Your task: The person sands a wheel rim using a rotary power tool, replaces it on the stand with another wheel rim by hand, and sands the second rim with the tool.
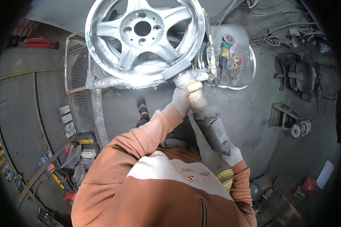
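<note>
Grey floor (pixel 119 113) behind cut-off wheel (pixel 150 37)

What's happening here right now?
The left hand grips the power tool near its head, the right hand holds it by the rear. The head is at the near edge of the wheel, which sits on a frame; contact is hard to tell. A smaller tool lies to the right.

Head-height view, facing steeply down.
</note>
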The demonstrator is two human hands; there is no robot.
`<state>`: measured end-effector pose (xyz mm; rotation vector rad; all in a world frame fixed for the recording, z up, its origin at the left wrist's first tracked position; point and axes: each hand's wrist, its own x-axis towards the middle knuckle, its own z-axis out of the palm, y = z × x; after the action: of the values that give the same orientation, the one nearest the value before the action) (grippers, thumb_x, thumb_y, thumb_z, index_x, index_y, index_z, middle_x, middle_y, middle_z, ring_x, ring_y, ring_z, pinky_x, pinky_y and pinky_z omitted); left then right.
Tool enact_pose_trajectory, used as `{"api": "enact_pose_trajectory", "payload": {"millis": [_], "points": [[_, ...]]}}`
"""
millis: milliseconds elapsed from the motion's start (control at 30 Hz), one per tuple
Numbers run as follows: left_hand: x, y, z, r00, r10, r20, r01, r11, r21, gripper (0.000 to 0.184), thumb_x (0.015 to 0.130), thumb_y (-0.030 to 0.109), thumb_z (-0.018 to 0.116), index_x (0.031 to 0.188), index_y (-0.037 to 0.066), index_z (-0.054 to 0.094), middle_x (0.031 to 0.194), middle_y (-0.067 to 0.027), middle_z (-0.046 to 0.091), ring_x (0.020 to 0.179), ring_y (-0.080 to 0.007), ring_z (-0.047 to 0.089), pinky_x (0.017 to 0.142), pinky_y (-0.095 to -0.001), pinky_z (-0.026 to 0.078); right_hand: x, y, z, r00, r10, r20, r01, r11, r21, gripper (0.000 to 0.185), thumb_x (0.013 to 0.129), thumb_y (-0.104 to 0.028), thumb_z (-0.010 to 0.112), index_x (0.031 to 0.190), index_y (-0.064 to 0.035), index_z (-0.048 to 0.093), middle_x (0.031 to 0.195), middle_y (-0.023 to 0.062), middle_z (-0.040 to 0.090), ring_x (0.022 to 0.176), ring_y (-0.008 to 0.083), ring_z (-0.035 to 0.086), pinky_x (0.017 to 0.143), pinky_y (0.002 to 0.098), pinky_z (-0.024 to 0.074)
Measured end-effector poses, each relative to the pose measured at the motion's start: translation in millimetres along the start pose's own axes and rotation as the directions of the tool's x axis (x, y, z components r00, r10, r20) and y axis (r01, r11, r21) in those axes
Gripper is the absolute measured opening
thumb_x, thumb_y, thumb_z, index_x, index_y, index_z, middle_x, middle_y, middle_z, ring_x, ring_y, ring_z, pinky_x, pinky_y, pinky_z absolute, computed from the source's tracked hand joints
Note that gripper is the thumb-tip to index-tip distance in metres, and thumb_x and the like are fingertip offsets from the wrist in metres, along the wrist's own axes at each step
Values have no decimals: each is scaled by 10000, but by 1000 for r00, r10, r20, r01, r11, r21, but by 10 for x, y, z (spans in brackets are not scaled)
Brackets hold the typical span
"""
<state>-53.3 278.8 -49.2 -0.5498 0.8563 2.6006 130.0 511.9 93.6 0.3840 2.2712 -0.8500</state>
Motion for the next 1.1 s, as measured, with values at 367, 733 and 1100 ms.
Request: {"api": "enact_pose_trajectory", "payload": {"millis": [367,733,1100], "points": [[-357,367,-595,990,-128,-56,124,989,-75,222,872,170,648,1042,35,601,913,-103,655,802,-231,662,728,-379,565,-35,106,620,998,36,42,-42,988,147,454,726,-176,707,1135,-10,599,939,240,678,890,402,672,761,412,531],[-425,652,-751,987,-122,-107,119,992,-30,231,880,198,630,1028,23,603,941,-133,658,845,-273,666,786,-438,566,153,35,924,983,-90,158,101,993,-65,421,743,-147,704,1135,-25,609,1040,240,663,1012,427,621,831,443,516],[-73,-20,-96,996,13,90,-17,999,41,199,881,153,652,1043,39,626,940,-54,653,842,-172,640,756,-331,529,41,184,170,905,426,18,-426,902,76,407,691,-144,691,1074,-16,639,857,217,687,817,380,692,715,394,543]]}}
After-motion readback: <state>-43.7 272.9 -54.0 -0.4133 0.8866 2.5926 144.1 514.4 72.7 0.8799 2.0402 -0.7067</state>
